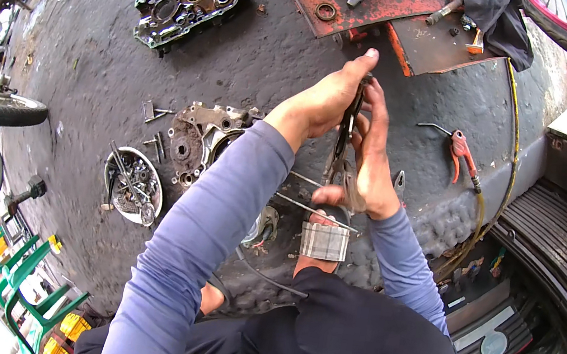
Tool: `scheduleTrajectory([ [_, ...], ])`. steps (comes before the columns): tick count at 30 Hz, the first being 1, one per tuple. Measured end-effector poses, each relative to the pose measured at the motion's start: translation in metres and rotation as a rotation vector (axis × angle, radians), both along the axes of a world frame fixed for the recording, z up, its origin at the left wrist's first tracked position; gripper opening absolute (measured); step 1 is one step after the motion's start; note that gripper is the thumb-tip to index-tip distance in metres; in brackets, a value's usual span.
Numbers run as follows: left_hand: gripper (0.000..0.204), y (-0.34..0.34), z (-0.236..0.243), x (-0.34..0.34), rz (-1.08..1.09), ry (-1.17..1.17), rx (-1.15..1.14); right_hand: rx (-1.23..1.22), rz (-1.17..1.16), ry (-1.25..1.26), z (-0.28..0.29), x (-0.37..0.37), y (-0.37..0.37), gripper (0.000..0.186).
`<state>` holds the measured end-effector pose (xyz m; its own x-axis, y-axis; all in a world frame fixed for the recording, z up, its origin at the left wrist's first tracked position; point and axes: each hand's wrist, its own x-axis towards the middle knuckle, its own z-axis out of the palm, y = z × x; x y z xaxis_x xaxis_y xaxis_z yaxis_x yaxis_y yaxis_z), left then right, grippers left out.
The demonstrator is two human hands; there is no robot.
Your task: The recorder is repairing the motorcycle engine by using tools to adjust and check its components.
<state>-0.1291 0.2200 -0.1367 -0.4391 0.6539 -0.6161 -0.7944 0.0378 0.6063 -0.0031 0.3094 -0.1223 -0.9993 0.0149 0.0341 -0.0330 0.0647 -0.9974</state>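
Note:
Between my two hands is a long dark metal piece [342, 138], narrow and upright in the picture; it could be a tool, but its kind is hard to make out. My left hand [319, 102] presses against it from the left, thumb pointing up and fingers mostly hidden. From the right, my right hand [374, 153] closes round it, with a motion-smeared patch by its lower end. An engine case half [190, 142] lies left of my hands, partly behind my left forearm. Beside that case stands a bowl [159, 185] of bolts and small metal parts.
A green-edged engine case [188, 8] lies at the upper left. Red metal plates [401, 9] with parts on them are at the top. On the right rest a red air blow gun [458, 154] and its hose [479, 212]. Green chairs [24, 271] stand at lower left.

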Motion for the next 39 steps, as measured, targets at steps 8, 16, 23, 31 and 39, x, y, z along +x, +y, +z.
scheduleTrajectory([
  [8, 0.063, -0.069, -0.004, 0.017, -0.317, 0.139, 0.183, -0.016, -0.310, -0.061, -0.027, -0.004, 0.007, 0.110],
  [16, 0.066, -0.060, -0.035, 0.044, -0.847, 0.492, -0.183, 0.087, -0.381, -0.223, -0.047, -0.016, -0.011, 0.122],
  [23, 0.039, -0.049, -0.035, 0.039, -0.890, 0.441, -0.261, 0.145, -0.367, -0.343, -0.060, -0.017, -0.015, 0.124],
  [31, 0.040, -0.047, -0.049, 0.036, -0.946, 0.212, -0.281, -0.099, -0.320, -0.399, -0.076, -0.020, -0.004, 0.091],
  [39, 0.052, -0.045, -0.037, 0.039, -0.973, 0.300, -0.366, -0.272, -0.370, -0.417, -0.075, -0.016, -0.009, 0.073],
])
